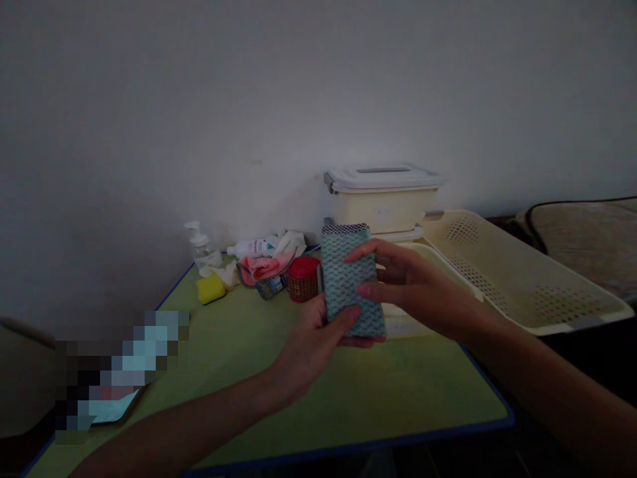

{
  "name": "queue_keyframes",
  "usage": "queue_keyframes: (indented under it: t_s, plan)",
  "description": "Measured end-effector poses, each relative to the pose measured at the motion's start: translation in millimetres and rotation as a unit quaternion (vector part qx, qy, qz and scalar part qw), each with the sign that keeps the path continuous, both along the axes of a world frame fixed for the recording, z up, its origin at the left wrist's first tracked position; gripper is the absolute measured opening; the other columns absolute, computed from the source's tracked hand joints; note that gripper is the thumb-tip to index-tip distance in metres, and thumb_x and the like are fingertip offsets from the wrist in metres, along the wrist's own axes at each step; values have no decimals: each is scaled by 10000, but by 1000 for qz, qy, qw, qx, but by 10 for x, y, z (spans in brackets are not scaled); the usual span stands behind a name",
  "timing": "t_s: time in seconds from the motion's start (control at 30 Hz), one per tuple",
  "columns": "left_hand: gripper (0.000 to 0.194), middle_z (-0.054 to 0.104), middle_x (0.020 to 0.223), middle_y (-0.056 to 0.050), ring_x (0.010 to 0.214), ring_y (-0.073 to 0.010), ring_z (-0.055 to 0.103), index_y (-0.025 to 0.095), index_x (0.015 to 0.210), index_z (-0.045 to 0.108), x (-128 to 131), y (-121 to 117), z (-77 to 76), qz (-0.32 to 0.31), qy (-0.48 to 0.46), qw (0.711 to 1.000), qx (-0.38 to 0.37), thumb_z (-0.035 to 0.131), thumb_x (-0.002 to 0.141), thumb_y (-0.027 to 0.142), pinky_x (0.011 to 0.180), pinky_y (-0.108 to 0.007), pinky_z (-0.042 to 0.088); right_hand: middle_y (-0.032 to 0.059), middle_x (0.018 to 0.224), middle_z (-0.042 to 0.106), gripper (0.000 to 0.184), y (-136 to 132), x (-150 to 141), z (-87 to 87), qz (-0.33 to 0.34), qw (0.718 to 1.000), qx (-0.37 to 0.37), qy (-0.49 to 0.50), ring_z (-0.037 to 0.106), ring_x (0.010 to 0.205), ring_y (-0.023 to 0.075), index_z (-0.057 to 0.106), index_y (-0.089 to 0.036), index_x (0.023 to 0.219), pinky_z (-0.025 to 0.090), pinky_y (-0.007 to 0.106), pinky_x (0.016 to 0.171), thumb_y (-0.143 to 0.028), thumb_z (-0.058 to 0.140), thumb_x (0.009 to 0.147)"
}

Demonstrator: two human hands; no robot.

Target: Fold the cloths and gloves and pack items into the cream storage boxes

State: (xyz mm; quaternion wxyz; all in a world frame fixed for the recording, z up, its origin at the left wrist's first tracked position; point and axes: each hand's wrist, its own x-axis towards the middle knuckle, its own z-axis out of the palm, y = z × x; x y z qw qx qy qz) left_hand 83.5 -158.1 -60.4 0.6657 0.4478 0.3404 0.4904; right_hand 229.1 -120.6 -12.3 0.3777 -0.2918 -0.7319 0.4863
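Currently, L fingers (pixel 344 322) grip blue textured pad (pixel 343 282) w/ checked top; R fingers (pixel 379 248) spread over its front.

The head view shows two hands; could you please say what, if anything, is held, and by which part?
A blue-green pad, held at its lower end by the left hand; the right hand overlaps its front, contact unclear.

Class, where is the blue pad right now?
In the head view, the blue pad is just right of centre, in the left hand above the green table, with the right hand at its front.
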Motion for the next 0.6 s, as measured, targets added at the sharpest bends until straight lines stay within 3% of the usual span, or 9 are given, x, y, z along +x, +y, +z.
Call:
queue_keyframes:
  t_s: [0.2, 0.33, 0.4, 0.47, 0.53, 0.6]
  plan:
    - [474, 649, 934, -95, 719, -205, 687, 114, 1012, 499, 96, 147, 12, -63, 23, 997, 36, 629, 730, 472, 674, -322, 548, 22, 997, 630, 406, 132, 262, -25, -15, 999, 0, -40, 637, 823, 153, 528, -206, 1086, 567, 301, 675, -122, 601, 695]
    - [330, 631, 987, -84, 825, -181, 670, 159, 1102, 446, -19, 202, -33, -44, 152, 970, 184, 508, 846, 357, 742, -316, 534, 28, 1021, 609, 440, 332, 527, 20, -60, 995, -11, -83, 611, 764, 134, 534, -198, 1113, 541, 262, 619, -123, 577, 682]
    - [253, 636, 1011, -78, 887, -171, 643, 177, 1097, 463, -97, 229, -96, -7, 263, 919, 294, 486, 859, 261, 793, -327, 517, 37, 1017, 594, 458, 460, 670, 25, -99, 985, -35, -137, 586, 731, 124, 541, -188, 1126, 513, 237, 580, -105, 547, 675]
    - [216, 644, 1017, -74, 923, -171, 621, 181, 1073, 493, -151, 261, -188, 30, 367, 842, 395, 469, 859, 201, 813, -335, 507, 39, 993, 585, 502, 604, 799, -4, -133, 969, -63, -196, 560, 686, 113, 537, -192, 1139, 479, 212, 533, -67, 500, 654]
    - [223, 647, 1023, -83, 945, -176, 607, 165, 1079, 503, -161, 296, -292, 57, 423, 760, 490, 443, 863, 164, 818, -335, 502, 38, 973, 576, 553, 744, 902, -60, -156, 951, -77, -257, 537, 649, 107, 547, -197, 1119, 441, 190, 486, -28, 455, 602]
    - [240, 654, 1012, -95, 950, -177, 600, 134, 1092, 501, -129, 329, -383, 68, 436, 696, 566, 421, 866, 138, 825, -330, 494, 44, 964, 571, 575, 855, 974, -125, -167, 930, -72, -319, 526, 641, 109, 576, -189, 1065, 412, 177, 462, -5, 423, 543]
